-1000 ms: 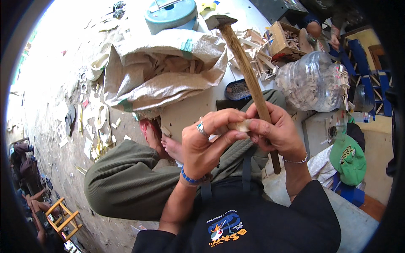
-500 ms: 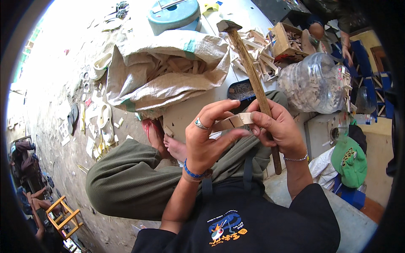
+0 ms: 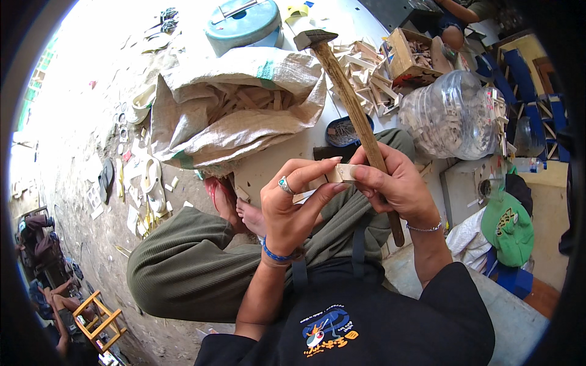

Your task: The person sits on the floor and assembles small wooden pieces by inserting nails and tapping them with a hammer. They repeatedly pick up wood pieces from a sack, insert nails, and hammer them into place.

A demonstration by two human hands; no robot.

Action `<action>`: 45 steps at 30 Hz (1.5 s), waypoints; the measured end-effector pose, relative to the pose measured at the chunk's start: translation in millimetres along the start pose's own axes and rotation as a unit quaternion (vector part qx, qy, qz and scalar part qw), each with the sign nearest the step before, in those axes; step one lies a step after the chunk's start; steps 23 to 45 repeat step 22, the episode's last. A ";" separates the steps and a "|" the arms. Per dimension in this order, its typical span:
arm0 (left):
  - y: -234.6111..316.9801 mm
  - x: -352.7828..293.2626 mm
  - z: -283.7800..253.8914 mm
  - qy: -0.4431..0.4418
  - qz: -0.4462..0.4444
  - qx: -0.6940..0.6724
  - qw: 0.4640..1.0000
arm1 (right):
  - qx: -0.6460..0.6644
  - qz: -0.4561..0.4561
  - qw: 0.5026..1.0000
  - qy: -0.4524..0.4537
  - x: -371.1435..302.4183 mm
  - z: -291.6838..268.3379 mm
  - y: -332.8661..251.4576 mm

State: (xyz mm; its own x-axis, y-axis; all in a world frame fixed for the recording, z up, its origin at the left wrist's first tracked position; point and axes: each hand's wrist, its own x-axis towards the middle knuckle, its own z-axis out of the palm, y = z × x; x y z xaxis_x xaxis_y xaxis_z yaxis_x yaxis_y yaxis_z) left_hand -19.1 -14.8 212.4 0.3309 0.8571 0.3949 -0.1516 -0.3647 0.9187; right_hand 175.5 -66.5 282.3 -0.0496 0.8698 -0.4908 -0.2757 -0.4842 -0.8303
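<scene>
Two hands meet over the lap, pinching a small pale wooden block [image 3: 343,173]; left hand [image 3: 292,204] grips its near end, right hand [image 3: 390,186] also clamps a long wooden-handled hammer [image 3: 349,104]; beyond them, littered dusty ground, a beige woven sack of wood strips [image 3: 235,104]; rightward, a clear plastic jug [image 3: 452,116]; the block's underside stays hidden.

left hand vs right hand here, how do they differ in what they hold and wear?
The left hand holds only the small wooden piece, pinched at its fingertips; the right hand also grips the hammer handle, head pointing up and away. The left hand wears a ring and a blue wristband; the right hand wears a thin silver bracelet. Both touch the wooden piece above the lap.
</scene>
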 end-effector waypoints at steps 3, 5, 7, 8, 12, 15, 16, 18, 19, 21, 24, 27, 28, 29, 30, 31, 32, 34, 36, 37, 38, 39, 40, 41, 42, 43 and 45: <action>-2.3 -2.3 -0.2 -0.003 -0.027 -0.018 0.999 | -0.006 -0.002 1.000 0.000 2.2 -1.3 1.1; -4.4 -3.7 -0.2 -0.003 -0.038 -0.022 0.999 | -0.001 0.007 1.000 -0.012 2.6 -3.1 0.2; -8.0 -3.3 1.5 0.003 -0.029 -0.029 0.999 | -0.003 0.014 1.000 -0.015 4.2 -4.0 0.8; -9.6 -3.1 2.1 0.007 -0.024 -0.030 0.999 | -0.008 0.016 1.000 -0.014 5.5 -4.3 1.4; -12.0 -5.2 0.6 -0.003 -0.048 -0.035 0.998 | -0.016 0.025 0.999 -0.017 6.9 -7.3 2.1; -12.6 -6.7 -0.2 -0.014 -0.078 -0.036 0.996 | -0.019 0.028 0.999 -0.022 8.2 -10.1 4.2; -12.6 -6.5 -1.2 -0.019 -0.093 -0.035 0.995 | -0.023 0.033 0.999 -0.023 8.8 -10.8 5.3; -13.4 -4.3 -0.3 -0.021 -0.114 -0.040 0.992 | -0.025 0.032 0.999 -0.024 10.8 -12.2 8.3; -13.3 -3.1 3.0 -0.016 -0.120 -0.044 0.992 | -0.003 0.032 0.999 -0.024 12.4 -11.8 10.6; -12.4 0.9 3.1 -0.025 -0.129 -0.015 0.991 | 0.033 0.048 0.998 -0.008 16.0 -8.1 17.0; -11.8 3.2 2.8 -0.038 -0.131 0.017 0.991 | 0.043 0.023 0.999 -0.022 17.2 -10.4 16.1; -11.8 3.2 2.8 -0.038 -0.131 0.017 0.991 | 0.043 0.023 0.999 -0.022 17.2 -10.4 16.1; -11.8 3.2 2.8 -0.038 -0.131 0.017 0.991 | 0.043 0.023 0.999 -0.022 17.2 -10.4 16.1; -11.8 3.2 2.8 -0.038 -0.131 0.017 0.991 | 0.043 0.023 0.999 -0.022 17.2 -10.4 16.1; -11.8 3.2 2.8 -0.038 -0.131 0.017 0.991 | 0.043 0.023 0.999 -0.022 17.2 -10.4 16.1; -11.8 3.2 2.8 -0.038 -0.131 0.017 0.991 | 0.043 0.023 0.999 -0.022 17.2 -10.4 16.1; -11.8 3.2 2.8 -0.038 -0.131 0.017 0.991 | 0.043 0.023 0.999 -0.022 17.2 -10.4 16.1; -11.8 3.2 2.8 -0.038 -0.131 0.017 0.991 | 0.043 0.023 0.999 -0.022 17.2 -10.4 16.1; -11.8 3.2 2.8 -0.038 -0.131 0.017 0.991 | 0.043 0.023 0.999 -0.022 17.2 -10.4 16.1; -11.8 3.2 2.8 -0.038 -0.131 0.017 0.991 | 0.043 0.023 0.999 -0.022 17.2 -10.4 16.1; -11.8 3.2 2.8 -0.038 -0.131 0.017 0.991 | 0.043 0.023 0.999 -0.022 17.2 -10.4 16.1; -11.8 3.2 2.8 -0.038 -0.131 0.017 0.991 | 0.043 0.023 0.999 -0.022 17.2 -10.4 16.1; -11.8 3.2 2.8 -0.038 -0.131 0.017 0.991 | 0.043 0.023 0.999 -0.022 17.2 -10.4 16.1; -11.8 3.2 2.8 -0.038 -0.131 0.017 0.991 | 0.043 0.023 0.999 -0.022 17.2 -10.4 16.1; -11.8 3.2 2.8 -0.038 -0.131 0.017 0.991 | 0.043 0.023 0.999 -0.022 17.2 -10.4 16.1; -11.8 3.2 2.8 -0.038 -0.131 0.017 0.991 | 0.043 0.023 0.999 -0.022 17.2 -10.4 16.1; -11.8 3.2 2.8 -0.038 -0.131 0.017 0.991 | 0.043 0.023 0.999 -0.022 17.2 -10.4 16.1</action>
